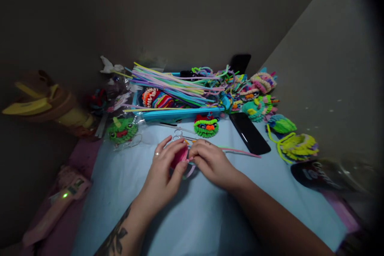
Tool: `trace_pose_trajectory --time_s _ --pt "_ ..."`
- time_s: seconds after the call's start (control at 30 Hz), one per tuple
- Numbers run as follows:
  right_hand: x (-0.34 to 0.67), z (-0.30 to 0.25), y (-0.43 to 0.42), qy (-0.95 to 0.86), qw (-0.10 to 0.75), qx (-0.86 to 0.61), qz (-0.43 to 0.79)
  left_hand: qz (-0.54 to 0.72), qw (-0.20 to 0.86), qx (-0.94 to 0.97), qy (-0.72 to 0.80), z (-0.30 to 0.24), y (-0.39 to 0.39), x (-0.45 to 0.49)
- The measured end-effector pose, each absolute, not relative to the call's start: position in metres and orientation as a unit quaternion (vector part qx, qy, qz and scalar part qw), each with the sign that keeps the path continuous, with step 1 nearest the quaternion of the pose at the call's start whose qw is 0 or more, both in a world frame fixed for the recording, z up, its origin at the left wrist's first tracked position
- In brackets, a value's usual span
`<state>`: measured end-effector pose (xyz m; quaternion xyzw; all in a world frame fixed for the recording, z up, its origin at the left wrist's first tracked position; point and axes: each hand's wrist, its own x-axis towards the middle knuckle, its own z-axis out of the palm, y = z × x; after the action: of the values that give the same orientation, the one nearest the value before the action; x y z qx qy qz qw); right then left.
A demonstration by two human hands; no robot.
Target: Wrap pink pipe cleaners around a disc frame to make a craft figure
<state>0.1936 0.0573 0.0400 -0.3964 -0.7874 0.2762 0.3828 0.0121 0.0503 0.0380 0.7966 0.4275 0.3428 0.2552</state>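
While both hands (186, 164) pinched the pink pipe-cleaner coil (179, 157), a loosened grip risked it unwinding near the scissors (179, 133).

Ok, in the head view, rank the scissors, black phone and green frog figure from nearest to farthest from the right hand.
From the right hand:
1. Scissors, just beyond the fingers.
2. Black phone, to the right.
3. Green frog figure, far left, past the left hand.

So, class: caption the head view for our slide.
Both hands, left and right, pinch a pink pipe-cleaner piece over blue cloth.
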Motion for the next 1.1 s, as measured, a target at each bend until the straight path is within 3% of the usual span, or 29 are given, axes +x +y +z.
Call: trace_pose_trajectory --time_s 0.23,0.47,0.83,1.1 --pt "0.194 0.048 0.055 -0.773 0.369 -0.406 0.319 0.325 0.283 0.805 0.408 0.040 0.046 0.015" --pt "0.193 0.054 0.054 -0.758 0.358 -0.425 0.342 0.385 0.339 0.753 0.413 0.046 0.048 0.015" --pt "0.189 0.056 0.050 -0.763 0.335 -0.437 0.338 0.404 0.197 0.830 0.331 0.034 0.047 0.006" --pt "0.185 0.054 0.048 -0.737 0.341 -0.465 0.353 0.462 0.195 0.785 0.363 0.040 0.045 0.013"
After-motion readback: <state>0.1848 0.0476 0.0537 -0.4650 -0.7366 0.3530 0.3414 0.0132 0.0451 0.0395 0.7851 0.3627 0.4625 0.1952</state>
